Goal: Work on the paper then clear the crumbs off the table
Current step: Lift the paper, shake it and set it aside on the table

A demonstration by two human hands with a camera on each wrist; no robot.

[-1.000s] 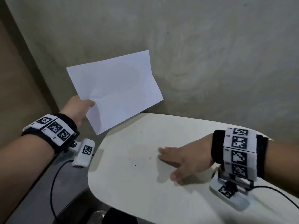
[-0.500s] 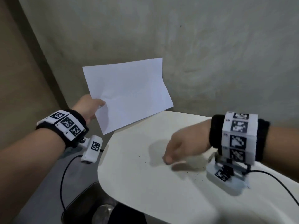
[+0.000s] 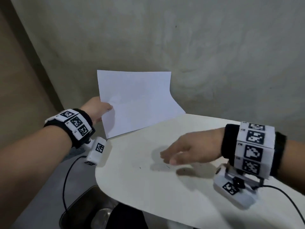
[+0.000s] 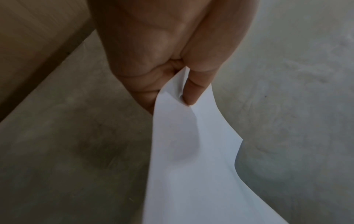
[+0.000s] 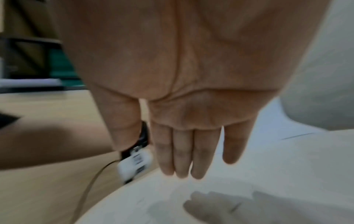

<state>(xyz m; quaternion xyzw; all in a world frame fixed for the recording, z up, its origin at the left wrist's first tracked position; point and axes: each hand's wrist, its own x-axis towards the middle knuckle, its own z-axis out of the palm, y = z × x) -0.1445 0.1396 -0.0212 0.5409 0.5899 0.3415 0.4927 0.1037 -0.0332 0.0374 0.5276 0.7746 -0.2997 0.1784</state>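
A white sheet of paper point(image 3: 137, 103) hangs in the air beyond the table's far left edge, pinched at its left side by my left hand point(image 3: 97, 109). The left wrist view shows thumb and fingers point(image 4: 193, 91) clamping the paper point(image 4: 191, 166). My right hand point(image 3: 186, 151) hovers just above the white table point(image 3: 148, 187), palm down, fingers point(image 5: 182, 159) straight and together, holding nothing. A few tiny dark crumbs point(image 3: 140, 167) lie on the tabletop near its fingertips.
A grey wall point(image 3: 198, 47) stands right behind the table. The table's rounded left edge point(image 3: 99, 179) drops to a grey floor with a dark round bin point(image 3: 85, 212) below. Cables trail from both wrist cameras.
My right hand lifted off the table, curled, and now stretches flat again further right over the crumbs. The paper in my left hand has turned more upright and moved closer to the table's edge.
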